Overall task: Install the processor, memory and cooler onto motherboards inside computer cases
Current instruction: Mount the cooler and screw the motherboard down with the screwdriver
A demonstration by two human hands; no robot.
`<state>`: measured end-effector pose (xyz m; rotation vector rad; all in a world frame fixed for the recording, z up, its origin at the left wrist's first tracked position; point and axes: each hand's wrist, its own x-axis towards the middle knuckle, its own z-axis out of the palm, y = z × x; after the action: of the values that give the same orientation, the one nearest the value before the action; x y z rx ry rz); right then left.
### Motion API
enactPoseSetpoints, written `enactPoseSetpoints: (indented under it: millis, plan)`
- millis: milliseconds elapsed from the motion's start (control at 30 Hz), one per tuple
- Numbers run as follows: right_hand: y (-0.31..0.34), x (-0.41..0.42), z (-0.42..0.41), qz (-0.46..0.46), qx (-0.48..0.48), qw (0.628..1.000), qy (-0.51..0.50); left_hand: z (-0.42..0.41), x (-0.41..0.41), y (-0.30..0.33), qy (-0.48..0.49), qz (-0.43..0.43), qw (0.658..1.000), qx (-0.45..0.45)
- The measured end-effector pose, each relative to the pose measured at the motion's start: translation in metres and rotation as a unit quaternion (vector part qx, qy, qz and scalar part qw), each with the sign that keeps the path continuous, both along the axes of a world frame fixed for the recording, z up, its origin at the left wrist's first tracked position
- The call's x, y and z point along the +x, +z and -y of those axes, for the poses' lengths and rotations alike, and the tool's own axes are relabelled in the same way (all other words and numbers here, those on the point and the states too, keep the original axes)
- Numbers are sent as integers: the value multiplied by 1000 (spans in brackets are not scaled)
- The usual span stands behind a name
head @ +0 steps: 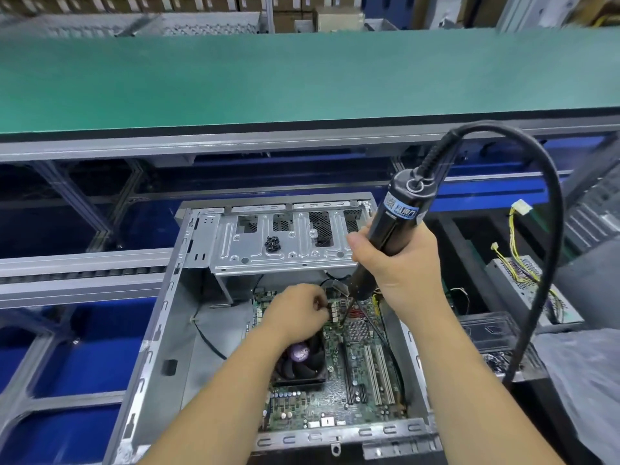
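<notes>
The open computer case lies on its side in front of the person, with the motherboard already seated on its floor and the cooler, a black fan with a purple hub label, sitting on the board over where the processor would be, so the processor looks to be in place beneath it, though it cannot be seen. Fastening appears to be the step in hand: the right hand is wrapped around a corded electric screwdriver, whose bit angles down to a spot on the board just beyond the cooler's far right corner, while the left hand is curled with its fingertips pinched together beside the bit, likely steadying a screw too small to make out. Whether memory sticks are fitted cannot be told; the slots that show are the long white expansion slots to the right, and they stand empty. A small heap of black screws rests on the drive cage at the far end of the case, within easy reach. The screwdriver's cable loops high and drops to the right, clear of the work. A power supply with loose yellow wires stands outside the case at right, and thin black leads cross the board near the bit, which could snag. A green conveyor belt runs across behind.
</notes>
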<state>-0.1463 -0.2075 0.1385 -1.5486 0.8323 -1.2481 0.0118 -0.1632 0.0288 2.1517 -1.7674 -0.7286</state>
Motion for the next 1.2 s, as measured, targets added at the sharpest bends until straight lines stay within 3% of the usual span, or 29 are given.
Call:
enactPoseSetpoints:
  millis: [133,267,467,1200]
  plan:
    - [-3,-2,1,-2,9,1000,-7,-19,13,-4,-13,21,999,38]
    - [-5,0,2,-7,14,1000,-14,-23,3,-10,-39,56,998,5]
    - [-11,1,1,-17,12,999,-27,-24,4,-9,-23,14,1000,5]
    - [-7,6,0,-31,15,999,-9,-16,1,-4,9,19,1000,15]
